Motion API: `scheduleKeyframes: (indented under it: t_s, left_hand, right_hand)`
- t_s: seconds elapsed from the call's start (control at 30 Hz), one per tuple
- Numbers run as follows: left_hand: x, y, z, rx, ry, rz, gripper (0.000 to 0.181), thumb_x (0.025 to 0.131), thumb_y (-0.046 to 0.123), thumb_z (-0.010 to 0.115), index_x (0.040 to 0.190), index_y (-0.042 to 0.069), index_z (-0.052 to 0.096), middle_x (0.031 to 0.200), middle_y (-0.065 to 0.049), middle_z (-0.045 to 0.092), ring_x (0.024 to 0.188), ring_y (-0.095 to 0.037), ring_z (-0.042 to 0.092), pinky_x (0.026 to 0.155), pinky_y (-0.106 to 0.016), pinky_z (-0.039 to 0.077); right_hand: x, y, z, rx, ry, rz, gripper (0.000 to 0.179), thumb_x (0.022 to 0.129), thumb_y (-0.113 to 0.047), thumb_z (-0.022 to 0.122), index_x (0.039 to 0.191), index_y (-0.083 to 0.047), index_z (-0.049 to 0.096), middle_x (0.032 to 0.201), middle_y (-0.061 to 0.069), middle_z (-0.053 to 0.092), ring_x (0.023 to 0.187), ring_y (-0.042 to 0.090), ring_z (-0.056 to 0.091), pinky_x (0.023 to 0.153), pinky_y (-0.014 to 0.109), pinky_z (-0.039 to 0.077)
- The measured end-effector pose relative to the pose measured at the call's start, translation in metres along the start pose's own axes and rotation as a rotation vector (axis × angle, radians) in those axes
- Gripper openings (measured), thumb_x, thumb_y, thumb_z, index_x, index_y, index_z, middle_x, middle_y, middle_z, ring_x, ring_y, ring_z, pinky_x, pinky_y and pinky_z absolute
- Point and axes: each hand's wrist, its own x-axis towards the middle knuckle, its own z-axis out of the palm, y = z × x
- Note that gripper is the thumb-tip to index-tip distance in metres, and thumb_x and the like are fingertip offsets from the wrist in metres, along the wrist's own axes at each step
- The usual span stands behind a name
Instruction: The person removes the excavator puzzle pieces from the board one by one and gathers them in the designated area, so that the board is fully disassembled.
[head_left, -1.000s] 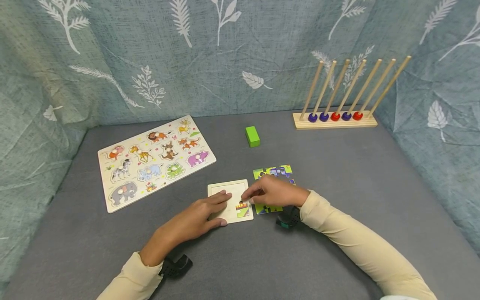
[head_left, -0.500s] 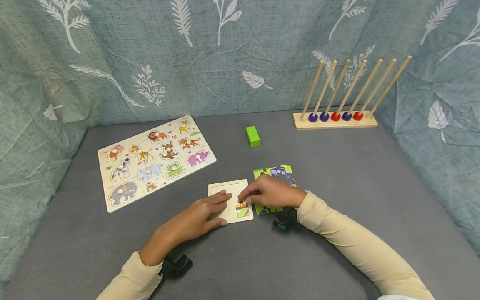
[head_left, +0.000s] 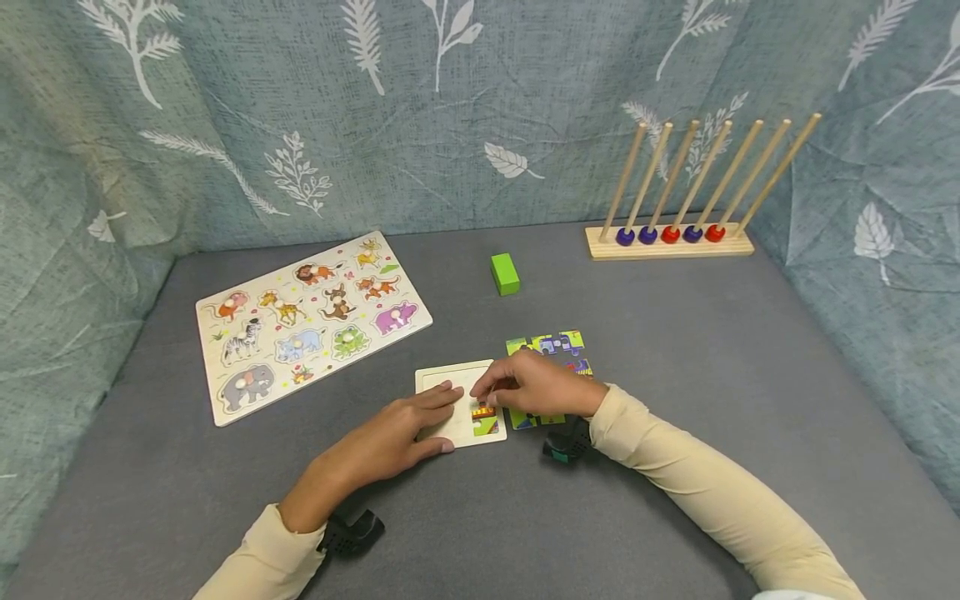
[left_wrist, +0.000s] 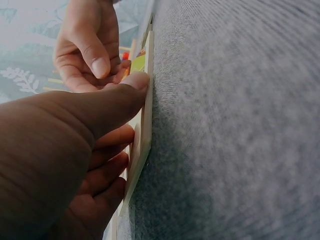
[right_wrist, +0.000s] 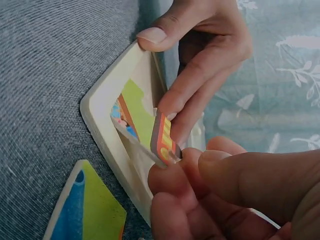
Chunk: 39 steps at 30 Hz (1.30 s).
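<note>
A small square wooden puzzle tray [head_left: 454, 369] lies before me on the grey table. My left hand [head_left: 397, 433] rests on it, fingers spread over the left part and thumb at the near edge. My right hand [head_left: 543, 383] pinches the tabbed end of a green, red and yellow jigsaw piece [right_wrist: 140, 116] between thumb and fingers. In the right wrist view this piece sits tilted inside the tray's rim [right_wrist: 95, 117], its pinched end raised. Several loose jigsaw pieces [head_left: 561, 343] lie just right of the tray, partly hidden beneath my right hand.
An animal peg puzzle board [head_left: 315, 329] lies at the left. Behind the tray is a green block [head_left: 506, 274]. At the back right stands a wooden rack [head_left: 670, 250] with tall pegs and several red and blue beads. A patterned curtain [head_left: 420, 167] hangs behind the table.
My right hand has shifted slightly left over the tray, and the jigsaw piece's pinched end looks more tilted up. The left hand has stayed put.
</note>
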Motion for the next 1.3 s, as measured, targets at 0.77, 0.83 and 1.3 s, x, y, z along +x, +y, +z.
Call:
scheduleKeyframes:
  t_s: [0.77, 0.83, 1.3]
  left_hand:
    - [0.001, -0.002, 0.000, -0.003, -0.003, 0.002, 0.054, 0.092, 0.020, 0.069, 0.136, -0.007, 0.052, 0.146, -0.016, 0.045, 0.138, -0.032, 0.036, 0.106, -0.048, 0.036]
    - [0.002, -0.001, 0.000, -0.001, -0.004, 0.003, 0.054, 0.092, 0.020, 0.069, 0.136, -0.007, 0.052, 0.146, -0.016, 0.045, 0.138, -0.032, 0.036, 0.106, -0.048, 0.036]
    - [0.002, 0.000, -0.001, 0.000, -0.004, -0.006, 0.054, 0.092, 0.020, 0.069, 0.135, -0.008, 0.052, 0.146, -0.016, 0.045, 0.138, -0.033, 0.035, 0.106, -0.049, 0.035]
  right_hand:
    - [0.003, -0.003, 0.004, 0.027, -0.119, 0.027, 0.019, 0.090, 0.008, 0.062, 0.102, 0.001, 0.074, 0.090, -0.001, 0.071, 0.077, 0.000, 0.058, 0.072, 0.020, 0.051]
    - [0.003, -0.003, 0.003, 0.029, -0.117, 0.019, 0.019, 0.089, 0.008, 0.061, 0.102, 0.001, 0.074, 0.090, -0.001, 0.071, 0.077, 0.000, 0.058, 0.072, 0.020, 0.051]
    - [-0.011, -0.005, -0.015, 0.057, -0.073, 0.011, 0.019, 0.090, 0.009, 0.061, 0.104, 0.004, 0.072, 0.092, 0.002, 0.072, 0.082, 0.005, 0.064, 0.074, 0.024, 0.054]
